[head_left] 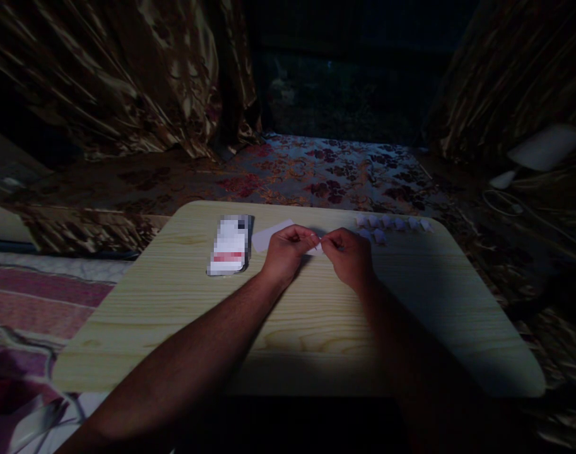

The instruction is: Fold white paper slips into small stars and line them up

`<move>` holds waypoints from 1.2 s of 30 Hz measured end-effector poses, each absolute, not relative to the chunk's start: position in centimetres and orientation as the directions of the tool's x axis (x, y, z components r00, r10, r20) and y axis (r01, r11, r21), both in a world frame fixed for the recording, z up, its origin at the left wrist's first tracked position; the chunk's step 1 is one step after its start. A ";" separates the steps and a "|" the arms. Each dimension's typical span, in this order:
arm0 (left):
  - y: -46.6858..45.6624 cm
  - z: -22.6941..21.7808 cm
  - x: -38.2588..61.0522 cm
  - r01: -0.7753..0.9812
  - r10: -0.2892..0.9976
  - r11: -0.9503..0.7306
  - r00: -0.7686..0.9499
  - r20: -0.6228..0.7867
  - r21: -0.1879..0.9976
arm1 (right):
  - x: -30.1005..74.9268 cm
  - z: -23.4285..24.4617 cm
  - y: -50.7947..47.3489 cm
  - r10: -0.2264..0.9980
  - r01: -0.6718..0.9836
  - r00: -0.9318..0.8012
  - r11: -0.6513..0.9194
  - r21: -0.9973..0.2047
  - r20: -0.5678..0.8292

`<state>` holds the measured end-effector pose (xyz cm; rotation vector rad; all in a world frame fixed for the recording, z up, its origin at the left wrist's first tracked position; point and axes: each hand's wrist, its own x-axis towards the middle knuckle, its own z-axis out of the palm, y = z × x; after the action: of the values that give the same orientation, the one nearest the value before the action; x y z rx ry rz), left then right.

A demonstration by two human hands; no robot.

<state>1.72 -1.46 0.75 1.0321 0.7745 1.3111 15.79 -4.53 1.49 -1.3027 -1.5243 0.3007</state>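
Note:
Over the far middle of the table, my left hand (289, 251) and my right hand (350, 255) meet with fingertips pinched close together. Between them is a small pale paper-like piece (318, 244), partly hidden by the fingers; both hands grip it. Behind my left hand lies a flat white rectangular sheet or pad (265, 238), partly covered by the hand. To the right of my right hand, several small pale folded-looking pieces (387, 222) lie in a row, with a few more just in front. Their exact kind is too dim to make out.
A phone (229, 246), its surface blurred, lies left of my hands on the light wooden table (174, 315). Beyond the table's far edge is a ledge with flowered cloth (335, 167). A white lamp (547, 148) with a cord stands at the right.

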 end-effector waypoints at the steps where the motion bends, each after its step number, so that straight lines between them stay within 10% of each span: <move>1: -1.5 0.8 1.7 -0.387 0.986 -0.041 0.132 0.099 0.921 | 15.8 1.5 -4.5 0.827 0.566 0.154 0.374 -0.735 0.540; 36: -1.6 0.7 1.7 -0.338 0.985 0.004 0.162 0.054 0.941 | 15.8 1.7 -4.7 0.855 0.528 0.145 0.358 -0.770 0.498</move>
<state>1.65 -1.56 0.74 1.0474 0.8223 1.2464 15.83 -4.72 1.75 -1.3026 -1.5192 0.3724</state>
